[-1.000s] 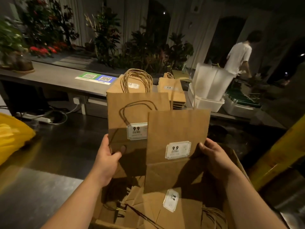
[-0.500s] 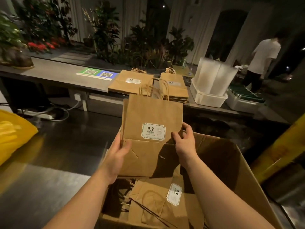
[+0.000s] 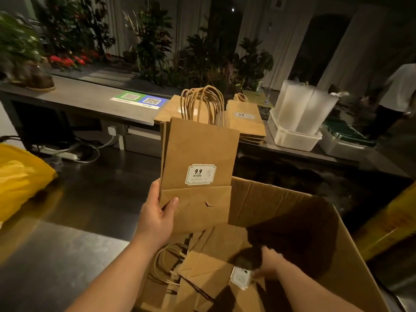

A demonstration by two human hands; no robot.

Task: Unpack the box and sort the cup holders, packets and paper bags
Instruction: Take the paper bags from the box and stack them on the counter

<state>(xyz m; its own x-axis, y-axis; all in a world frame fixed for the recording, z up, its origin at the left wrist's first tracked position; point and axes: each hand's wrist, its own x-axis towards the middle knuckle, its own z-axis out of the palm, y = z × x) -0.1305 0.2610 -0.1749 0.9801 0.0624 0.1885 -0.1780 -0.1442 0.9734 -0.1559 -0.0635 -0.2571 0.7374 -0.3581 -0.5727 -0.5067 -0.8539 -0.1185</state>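
Left hand grips stack of paper bags upright over the box. Right hand is low inside, on loose bags. It's blurred, can't tell its grip.

White sticker on front paper bag in my left hand: bold "9.9", small print below illegible. Bag stack on tabletop: same sticker type, "9.9" just readable. Green/blue sign on tabletop: 2 QR codes, txt too small. Loose label in box: too blurred to read.

Kraft bag bundle upright, stickered — loose bags flat in box.
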